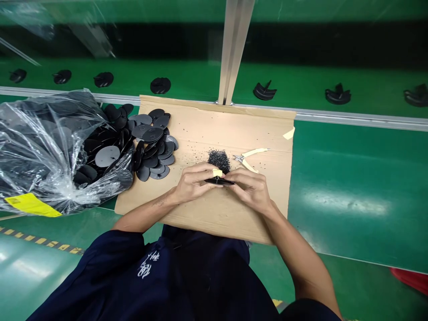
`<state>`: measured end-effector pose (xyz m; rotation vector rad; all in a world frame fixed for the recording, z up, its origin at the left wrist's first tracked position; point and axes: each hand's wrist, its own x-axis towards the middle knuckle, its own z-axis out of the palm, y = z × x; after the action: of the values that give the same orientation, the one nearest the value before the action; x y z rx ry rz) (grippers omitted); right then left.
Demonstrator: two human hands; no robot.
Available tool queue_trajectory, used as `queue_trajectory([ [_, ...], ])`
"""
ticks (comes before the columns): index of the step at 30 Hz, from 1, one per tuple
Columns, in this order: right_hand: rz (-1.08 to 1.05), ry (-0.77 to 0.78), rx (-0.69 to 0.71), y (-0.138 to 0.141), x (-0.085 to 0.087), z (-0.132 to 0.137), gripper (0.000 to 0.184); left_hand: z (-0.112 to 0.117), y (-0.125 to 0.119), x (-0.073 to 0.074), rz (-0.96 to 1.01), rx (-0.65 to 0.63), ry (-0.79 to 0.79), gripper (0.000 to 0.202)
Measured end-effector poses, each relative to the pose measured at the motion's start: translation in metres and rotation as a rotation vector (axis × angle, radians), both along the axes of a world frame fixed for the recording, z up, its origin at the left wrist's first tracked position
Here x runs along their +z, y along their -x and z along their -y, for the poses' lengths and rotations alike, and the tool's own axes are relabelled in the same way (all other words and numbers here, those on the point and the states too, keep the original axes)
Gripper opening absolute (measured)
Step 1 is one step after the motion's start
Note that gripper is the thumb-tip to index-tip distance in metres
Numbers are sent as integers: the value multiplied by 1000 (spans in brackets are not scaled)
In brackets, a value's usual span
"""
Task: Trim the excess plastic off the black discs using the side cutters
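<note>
Two bare hands fill the middle of my head view, drawn together low over a sheet of corrugated cardboard [214, 127] laid on the green worktop [347, 178]. The left hand [192, 183], with a strip of pale yellow tape [217, 172] around one finger, and the right hand [249, 189] both close on a thin black plastic piece [219, 181], pinching it between fingers and thumbs. Those fingers hide much of its outline, so I cannot tell its full shape. Just above them sits a small heap of black bristly clippings [219, 160], with loose specks scattered across the cardboard. To the right of the heap lie side-cutting pliers [249, 156] with pale handles, touching neither hand. Left of the hands, a spill of black oval plastic discs [154, 149] runs from a clear plastic bag [43, 151] bearing a yellow label [31, 205]. Beyond the cardboard, past an aluminium rail [351, 120], a spaced row of black moulded pieces [103, 79] sits on a green surface.
</note>
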<state>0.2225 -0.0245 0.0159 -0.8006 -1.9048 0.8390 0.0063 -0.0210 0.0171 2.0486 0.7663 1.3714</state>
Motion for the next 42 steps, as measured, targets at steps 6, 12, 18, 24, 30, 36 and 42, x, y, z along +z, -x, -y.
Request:
queue_trajectory([
  [6,12,14,-20,0,1,0,14,-1,1,-1,-42,-32,3,28],
  [12,7,13,2,0,2,0,13,2,0,-1,-4,9,-15,28],
  [18,-10,26,-2,0,1,0,11,1,1,-1,-42,-48,8,29],
  [24,-19,36,31,0,6,0,10,1,1,-1,-1,-30,-21,27],
  [30,-41,44,41,2,6,1,13,3,1,4,-14,-31,32,27],
  [36,-50,61,31,-1,8,-2,15,3,0,5,3,-36,117,27],
  [42,434,-52,-218,-43,-2,-30,62,-3,5,4,-39,76,189,25],
])
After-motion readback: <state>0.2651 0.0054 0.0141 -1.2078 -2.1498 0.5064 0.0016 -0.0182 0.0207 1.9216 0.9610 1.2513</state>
